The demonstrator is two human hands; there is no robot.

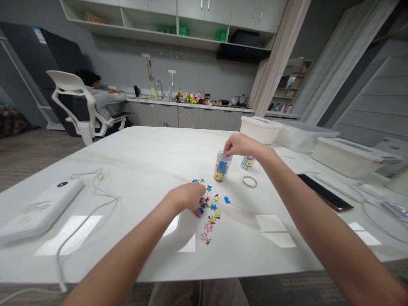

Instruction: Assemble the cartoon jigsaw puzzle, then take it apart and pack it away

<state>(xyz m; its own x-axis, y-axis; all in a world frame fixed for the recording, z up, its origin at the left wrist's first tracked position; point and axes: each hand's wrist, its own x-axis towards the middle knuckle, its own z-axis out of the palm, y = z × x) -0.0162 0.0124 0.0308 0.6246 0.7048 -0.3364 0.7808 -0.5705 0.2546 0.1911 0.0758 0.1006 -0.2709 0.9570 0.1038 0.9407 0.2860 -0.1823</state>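
Observation:
Loose jigsaw puzzle pieces (pixel 213 207) in blue, yellow and pink lie scattered on the white table. Over the left side of this pile my left hand (pixel 190 197) is closed, its fingers curled round puzzle pieces and partly hidden by the hand's back. A clear jar (pixel 222 166) with a colourful printed wrap stands upright just beyond the pile. At its mouth, the fingertips of my right hand (pixel 239 145) are pinched together; what they hold is too small to make out. Behind the right wrist stands a second printed jar (pixel 247 162), partly covered. A round lid (pixel 249 181) lies flat nearby.
White storage bins (pixel 347 156) line the table's right side, near a black tablet (pixel 324 192). On the left lie a white power bank (pixel 43 208) and a looping cable (pixel 91 216). A person sits in a white chair (pixel 76 100) by the kitchen counter.

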